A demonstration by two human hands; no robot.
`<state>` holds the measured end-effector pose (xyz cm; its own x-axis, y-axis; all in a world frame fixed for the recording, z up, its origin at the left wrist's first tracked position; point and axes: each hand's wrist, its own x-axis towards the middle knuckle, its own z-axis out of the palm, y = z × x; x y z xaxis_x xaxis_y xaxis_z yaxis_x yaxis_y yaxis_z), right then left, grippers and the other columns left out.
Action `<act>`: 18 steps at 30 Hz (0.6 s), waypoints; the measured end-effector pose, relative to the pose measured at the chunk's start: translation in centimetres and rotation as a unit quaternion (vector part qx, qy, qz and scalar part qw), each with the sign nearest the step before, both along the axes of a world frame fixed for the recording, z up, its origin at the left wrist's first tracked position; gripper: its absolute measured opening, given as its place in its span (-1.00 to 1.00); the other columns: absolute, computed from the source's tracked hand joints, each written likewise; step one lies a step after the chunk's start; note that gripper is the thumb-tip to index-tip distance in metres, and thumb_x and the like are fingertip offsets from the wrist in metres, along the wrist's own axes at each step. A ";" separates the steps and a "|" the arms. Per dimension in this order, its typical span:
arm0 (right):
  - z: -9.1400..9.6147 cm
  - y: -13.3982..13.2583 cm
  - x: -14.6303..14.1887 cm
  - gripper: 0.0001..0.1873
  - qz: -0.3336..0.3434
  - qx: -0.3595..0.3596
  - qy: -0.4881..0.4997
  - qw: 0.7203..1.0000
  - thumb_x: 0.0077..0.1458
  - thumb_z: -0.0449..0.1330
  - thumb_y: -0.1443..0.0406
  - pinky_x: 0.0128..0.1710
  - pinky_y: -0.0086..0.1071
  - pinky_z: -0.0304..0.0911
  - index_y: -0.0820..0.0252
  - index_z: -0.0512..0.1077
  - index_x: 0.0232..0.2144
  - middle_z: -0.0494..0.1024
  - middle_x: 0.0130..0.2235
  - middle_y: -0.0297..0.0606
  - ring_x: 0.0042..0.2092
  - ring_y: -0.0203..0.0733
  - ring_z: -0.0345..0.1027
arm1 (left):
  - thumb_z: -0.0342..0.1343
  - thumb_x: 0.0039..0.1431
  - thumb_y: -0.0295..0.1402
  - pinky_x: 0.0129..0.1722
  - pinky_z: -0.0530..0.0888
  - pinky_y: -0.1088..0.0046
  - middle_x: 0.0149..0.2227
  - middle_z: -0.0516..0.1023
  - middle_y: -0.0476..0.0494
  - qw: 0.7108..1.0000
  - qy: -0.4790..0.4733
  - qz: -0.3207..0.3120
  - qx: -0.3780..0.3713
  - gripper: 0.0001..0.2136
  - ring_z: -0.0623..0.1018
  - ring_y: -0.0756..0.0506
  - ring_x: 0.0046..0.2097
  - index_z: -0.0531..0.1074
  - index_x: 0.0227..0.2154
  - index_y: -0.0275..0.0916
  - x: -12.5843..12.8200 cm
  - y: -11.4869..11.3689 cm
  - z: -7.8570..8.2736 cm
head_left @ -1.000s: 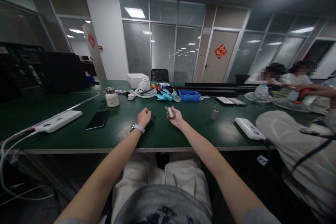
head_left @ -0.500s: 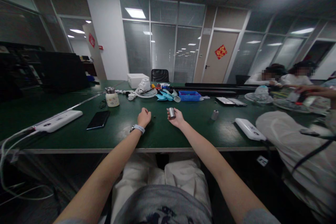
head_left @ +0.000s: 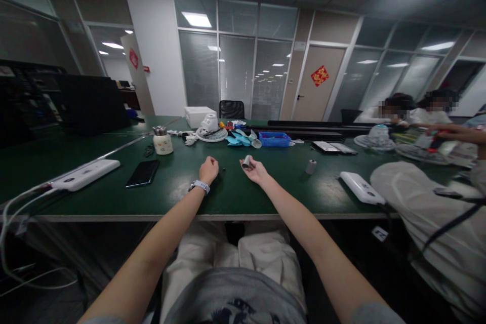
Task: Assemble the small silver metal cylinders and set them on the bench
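Note:
In my right hand (head_left: 256, 170) I hold a small silvery metal cylinder (head_left: 246, 162), just above the green table. It is tilted, one end pointing toward the lower left, and the fingers curl around it. My left hand (head_left: 208, 169), with a watch on its wrist, rests closed on the table; whatever its fingers might hold is hidden. Between the two hands lies a tiny dark piece (head_left: 224, 169), too small to name. A second metal cylinder (head_left: 311, 166) stands upright to the right of my right hand.
A black phone (head_left: 142, 174), a patterned bottle (head_left: 163, 142) and a white power strip (head_left: 86, 174) are on the left. Beyond my hands are a white fan part (head_left: 211, 133), blue pieces (head_left: 241, 137) and a blue basket (head_left: 274, 139). Another white strip (head_left: 362, 187) lies right. People sit further right.
My right hand has turned the metal cylinder from nearly upright to a stronger tilt, and its fingers have opened slightly. My left hand stays in place.

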<state>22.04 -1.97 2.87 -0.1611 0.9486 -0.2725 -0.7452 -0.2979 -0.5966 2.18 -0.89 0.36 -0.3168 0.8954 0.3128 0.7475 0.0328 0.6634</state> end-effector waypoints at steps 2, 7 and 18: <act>0.0 -0.1 0.0 -0.94 0.006 0.010 -0.026 1.000 0.21 0.07 0.39 -0.35 -0.47 0.43 0.22 0.33 -0.26 0.50 -0.32 -0.25 -0.31 -0.31 0.48 | -0.12 0.21 -0.32 -0.22 0.36 0.41 -0.23 0.56 -0.21 1.000 0.001 0.000 -0.002 -0.79 0.54 -0.16 -0.17 0.39 -0.22 -0.19 0.0 -0.1 0.0; 0.0 -0.4 -0.3 -0.85 -0.018 0.065 -0.105 0.992 0.12 0.17 0.42 -0.34 -0.50 0.41 0.16 0.32 -0.24 0.53 -0.34 -0.31 -0.32 -0.34 0.47 | -0.12 0.22 -0.32 -0.22 0.36 0.41 -0.21 0.56 -0.21 1.000 0.004 -0.001 -0.003 -0.79 0.54 -0.15 -0.17 0.40 -0.21 -0.19 0.1 -0.2 0.1; -2.5 0.9 -0.2 -0.42 -0.150 0.312 -0.406 0.846 -0.37 0.43 0.29 -0.28 -0.34 0.39 0.14 0.23 -0.28 0.44 -0.38 -0.39 -0.31 -0.22 0.44 | -0.11 0.19 -0.31 -0.22 0.37 0.42 -0.22 0.58 -0.17 1.000 0.011 -0.014 -0.002 -0.77 0.53 -0.15 -0.16 0.46 -0.29 -0.17 0.1 -0.3 0.2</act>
<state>21.81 -1.09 0.33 0.1114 0.9138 0.3906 -0.0012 0.3931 -0.9195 2.27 -1.15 0.51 -0.2838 0.9055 0.3156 0.7631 0.0139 0.6462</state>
